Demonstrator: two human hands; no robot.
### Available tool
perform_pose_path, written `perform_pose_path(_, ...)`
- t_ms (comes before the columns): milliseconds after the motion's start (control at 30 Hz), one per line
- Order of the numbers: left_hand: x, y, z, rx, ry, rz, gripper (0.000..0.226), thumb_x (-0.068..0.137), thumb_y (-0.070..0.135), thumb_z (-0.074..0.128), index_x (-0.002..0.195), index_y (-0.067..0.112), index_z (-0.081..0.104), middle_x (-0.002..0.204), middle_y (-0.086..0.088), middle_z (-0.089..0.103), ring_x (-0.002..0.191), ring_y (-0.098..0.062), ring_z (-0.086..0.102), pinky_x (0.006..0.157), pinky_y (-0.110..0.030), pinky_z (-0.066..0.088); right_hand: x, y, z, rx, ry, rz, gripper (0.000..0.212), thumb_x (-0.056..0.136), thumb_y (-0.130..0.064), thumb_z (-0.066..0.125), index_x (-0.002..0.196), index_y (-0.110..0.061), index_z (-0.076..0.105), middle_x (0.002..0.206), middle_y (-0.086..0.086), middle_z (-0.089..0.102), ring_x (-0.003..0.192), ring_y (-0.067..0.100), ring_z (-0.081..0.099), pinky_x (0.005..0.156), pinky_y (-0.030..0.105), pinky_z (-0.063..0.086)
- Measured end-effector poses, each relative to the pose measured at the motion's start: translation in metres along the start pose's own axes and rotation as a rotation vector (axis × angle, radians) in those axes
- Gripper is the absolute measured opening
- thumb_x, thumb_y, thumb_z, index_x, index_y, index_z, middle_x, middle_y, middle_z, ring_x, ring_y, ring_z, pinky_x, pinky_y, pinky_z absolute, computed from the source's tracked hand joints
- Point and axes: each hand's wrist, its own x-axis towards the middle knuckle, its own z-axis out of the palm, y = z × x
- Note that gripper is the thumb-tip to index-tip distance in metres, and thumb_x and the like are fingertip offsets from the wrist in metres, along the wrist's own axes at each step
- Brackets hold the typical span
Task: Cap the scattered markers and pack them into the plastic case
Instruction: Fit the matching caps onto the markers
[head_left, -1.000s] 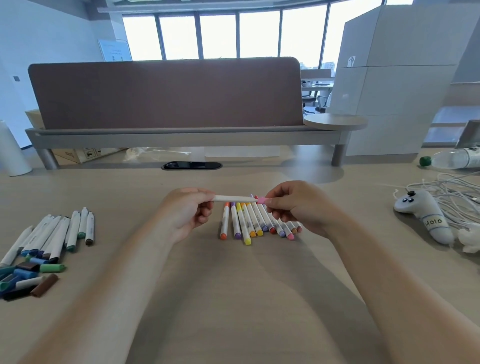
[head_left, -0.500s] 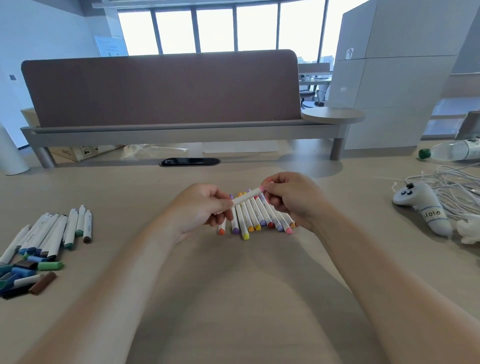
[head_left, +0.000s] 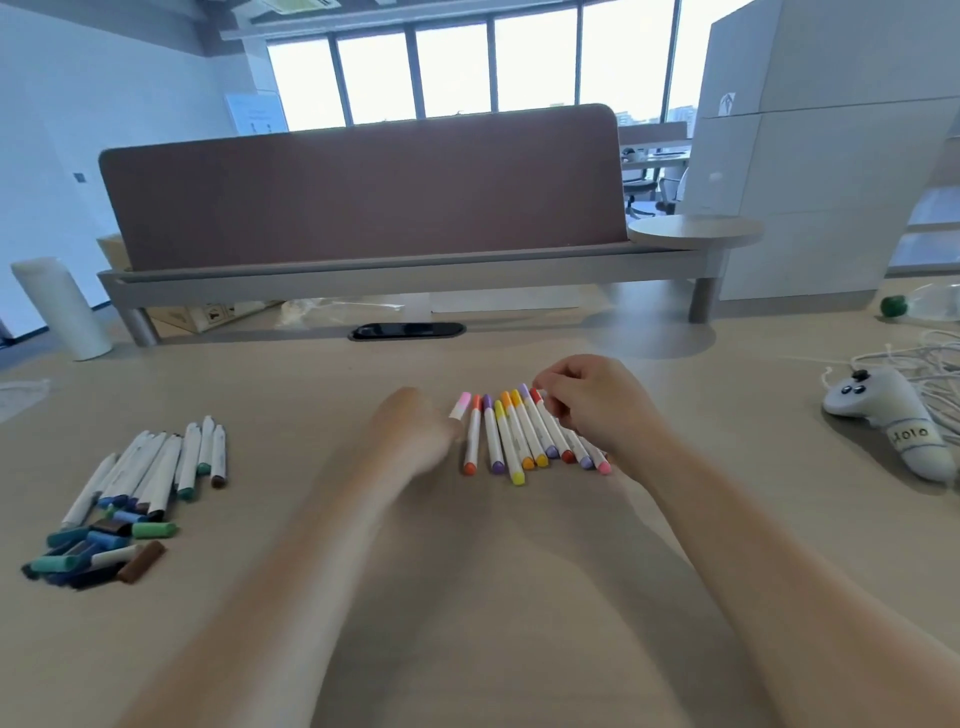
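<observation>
In a bright office with windows (head_left: 457, 73) behind a brown divider panel (head_left: 363, 192), the pale tabletop (head_left: 260, 389) carries a row of capped markers (head_left: 524, 441) in the middle, and uncapped markers (head_left: 150, 467) with loose caps (head_left: 98, 551) well apart at the left. The left hand (head_left: 415, 434) is blurred, its grip closed round a pink-capped marker (head_left: 460, 406) just beside the row. The right hand (head_left: 597, 410) curls its fingers over the row's far ends, hiding some; whether this grip holds one I cannot tell.
</observation>
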Motion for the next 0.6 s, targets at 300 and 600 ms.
perform_pose_path(300, -0.001, 0.003, 0.007, 0.04, 0.028, 0.04, 0.038, 0.094, 0.035, 0.049, 0.072, 0.008, 0.063, 0.065, -0.007, 0.058, 0.063, -0.024, 0.055, 0.054, -0.029, 0.035, -0.008, -0.004, 0.008, -0.091, -0.124, -0.058, 0.024, 0.094, -0.025, 0.056, 0.081, -0.008, 0.067, 0.059, -0.003, 0.056, 0.041, 0.005, 0.041, 0.048, 0.022, 0.037)
perform_pose_path(600, -0.028, -0.019, -0.048, -0.225, 0.057, 0.052, 0.021, 0.088, 0.027, 0.053, 0.076, 0.012, 0.062, 0.07, -0.008, 0.052, 0.06, -0.02, 0.048, 0.058, -0.028, 0.034, -0.013, -0.024, 0.019, -0.249, -0.184, -0.188, 0.025, 0.093, -0.031, 0.058, 0.078, -0.014, 0.069, 0.068, 0.006, 0.067, 0.058, 0.018, 0.052, 0.061, 0.031, 0.043)
